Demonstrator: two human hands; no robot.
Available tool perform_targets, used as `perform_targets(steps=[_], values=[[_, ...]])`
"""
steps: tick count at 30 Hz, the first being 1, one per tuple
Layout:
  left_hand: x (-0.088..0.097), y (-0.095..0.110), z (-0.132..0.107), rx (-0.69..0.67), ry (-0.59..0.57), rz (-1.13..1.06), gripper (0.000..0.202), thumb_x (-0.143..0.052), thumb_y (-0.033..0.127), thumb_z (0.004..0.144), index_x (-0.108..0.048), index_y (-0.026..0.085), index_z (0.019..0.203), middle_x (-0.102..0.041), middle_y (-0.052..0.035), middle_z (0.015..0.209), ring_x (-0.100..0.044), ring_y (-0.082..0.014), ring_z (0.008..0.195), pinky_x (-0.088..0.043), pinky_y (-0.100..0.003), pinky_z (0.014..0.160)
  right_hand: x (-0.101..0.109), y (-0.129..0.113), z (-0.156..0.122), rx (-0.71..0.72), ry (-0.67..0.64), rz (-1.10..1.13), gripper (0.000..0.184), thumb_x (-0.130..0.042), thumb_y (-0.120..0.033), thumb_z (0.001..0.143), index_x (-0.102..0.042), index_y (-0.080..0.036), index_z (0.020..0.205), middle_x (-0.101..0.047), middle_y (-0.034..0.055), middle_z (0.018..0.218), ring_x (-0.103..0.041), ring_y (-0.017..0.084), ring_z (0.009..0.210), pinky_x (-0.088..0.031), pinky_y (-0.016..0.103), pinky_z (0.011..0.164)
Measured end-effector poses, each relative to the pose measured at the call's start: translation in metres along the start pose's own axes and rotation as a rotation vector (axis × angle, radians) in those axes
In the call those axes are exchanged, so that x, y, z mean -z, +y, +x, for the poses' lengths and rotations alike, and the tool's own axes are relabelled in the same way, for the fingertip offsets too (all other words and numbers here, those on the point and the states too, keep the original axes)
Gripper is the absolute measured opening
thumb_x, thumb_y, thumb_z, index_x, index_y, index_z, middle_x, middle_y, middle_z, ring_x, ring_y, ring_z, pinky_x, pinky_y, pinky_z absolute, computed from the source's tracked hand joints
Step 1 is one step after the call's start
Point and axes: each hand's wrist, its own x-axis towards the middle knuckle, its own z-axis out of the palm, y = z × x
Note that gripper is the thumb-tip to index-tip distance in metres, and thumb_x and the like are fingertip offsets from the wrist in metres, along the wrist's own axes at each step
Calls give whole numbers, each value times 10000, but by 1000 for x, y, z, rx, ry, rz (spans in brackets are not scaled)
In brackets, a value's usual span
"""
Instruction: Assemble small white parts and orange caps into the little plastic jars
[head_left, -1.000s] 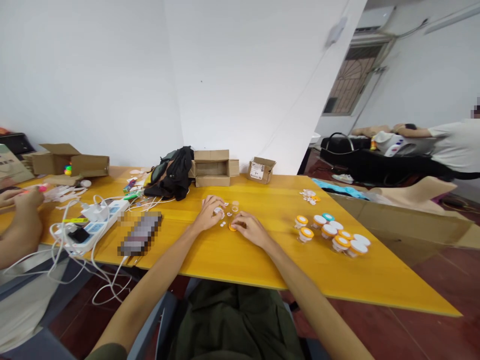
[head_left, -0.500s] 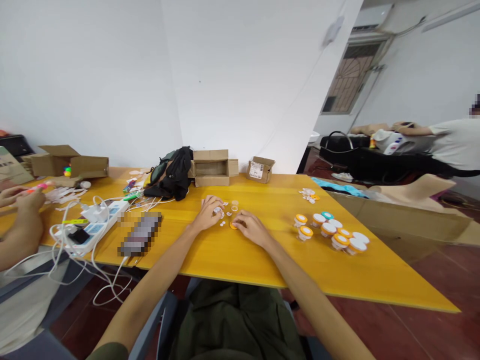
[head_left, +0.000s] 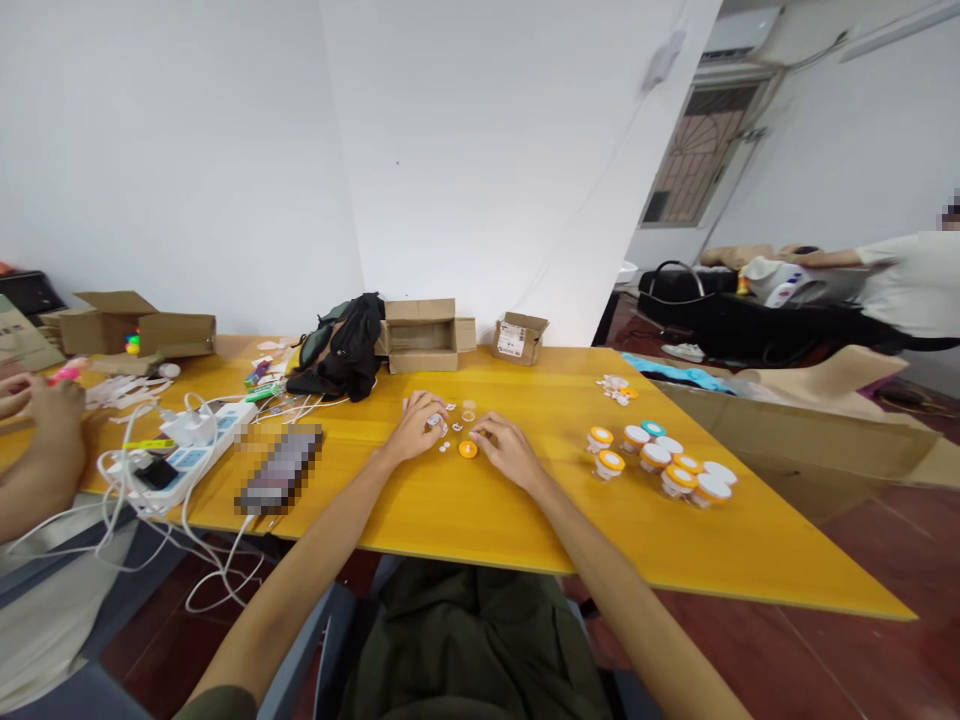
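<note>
On yellow table [head_left: 465,520], round orange lid [head_left: 468,449], no long side, just left of right hand [head_left: 508,450], nearer hand. Right hand off lid; cannot tell if pinching something tiny. Left hand [head_left: 415,428] curls near white bits [head_left: 445,447]; grip hidden.

Soft, even light; wide-angle edge distortion

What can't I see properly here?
All in the head view:
Whatever is under the left hand: its fingers hide it.
Small white pieces: too small to name.
Words on the label of the small box: too small.
Phone screen: pixelated.
Person in white: cut off by the right edge.
</note>
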Motion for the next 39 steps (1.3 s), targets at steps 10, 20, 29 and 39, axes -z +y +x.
perform_targets(steps=[10,20,29,39], values=[[-1,-2,0,-5,10,13,208,-517,103,779,-654,237,859,-646,-42,1079,-466,-250,1095,-363,-423,960,-1,18,0,-74,162,-201,193,-505,-143,886,-653,-233,801,-647,57,864,-612,213,841,-503,334,783],[1,2,-1,-27,-33,12,181,-523,118,799,-650,234,859,-630,-40,1115,-458,-249,1109,-351,-429,972,-3,13,-1,58,72,-215,218,-487,-144,915,-682,-239,905,-645,68,954,-607,219,924,-502,364,861],[4,2,-3,-65,-188,4,73,-613,178,787,-666,228,792,-562,-54,1268,-418,-281,1207,-338,-477,1018,-5,-6,-3,173,-93,-117,128,-566,-213,909,-689,-246,929,-646,66,1051,-606,222,989,-480,398,922],[4,1,-3,-52,-200,-22,105,-630,208,822,-707,238,756,-566,-52,1254,-418,-283,1224,-335,-495,1040,-5,2,-1,97,-57,-89,190,-516,-205,930,-701,-243,913,-656,70,1008,-604,218,955,-483,389,901]])
